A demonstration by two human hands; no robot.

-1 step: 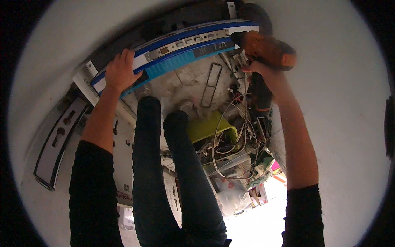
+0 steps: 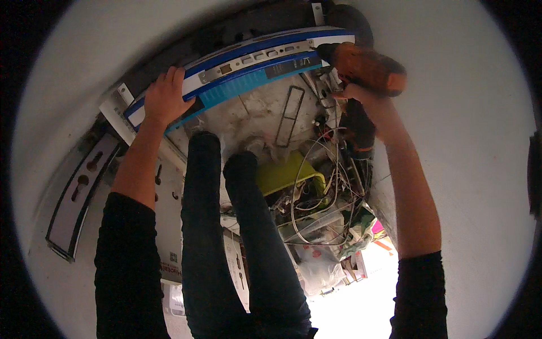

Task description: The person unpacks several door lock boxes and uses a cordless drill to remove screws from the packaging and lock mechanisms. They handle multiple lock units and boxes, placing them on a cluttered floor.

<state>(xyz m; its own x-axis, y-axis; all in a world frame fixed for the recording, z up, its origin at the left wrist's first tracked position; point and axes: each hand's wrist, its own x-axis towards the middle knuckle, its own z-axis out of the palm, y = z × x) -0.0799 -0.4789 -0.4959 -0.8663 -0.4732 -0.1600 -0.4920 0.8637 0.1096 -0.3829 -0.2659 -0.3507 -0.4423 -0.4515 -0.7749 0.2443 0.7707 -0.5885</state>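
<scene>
A long blue and white carton [image 2: 206, 101] lies crosswise at the far side, in front of me. Along its narrow face sits a slim metal plate [image 2: 265, 55] with several cut-outs. My left hand [image 2: 166, 97] grips the carton near its left end, fingers over the top and thumb on the near side. In my right hand [image 2: 367, 104] is an orange and black cordless drill [image 2: 372, 69], held by its grip. Its dark chuck points left, and the tip meets or nearly meets the plate's right end; contact is hard to tell.
Below the carton, a lime-green bin [image 2: 288, 172] stands among tangled cables [image 2: 307, 226] and plastic bags [image 2: 319, 268]. A thin rectangular frame [image 2: 291, 116] lies on the dusty floor. Pale walls rise on both sides. A panel with keyhole slots [image 2: 82, 195] is at the left. My legs [image 2: 203, 226] extend between.
My right forearm and the lower end of the drill have shifted slightly to the right. The left hand and the carton stay in place.
</scene>
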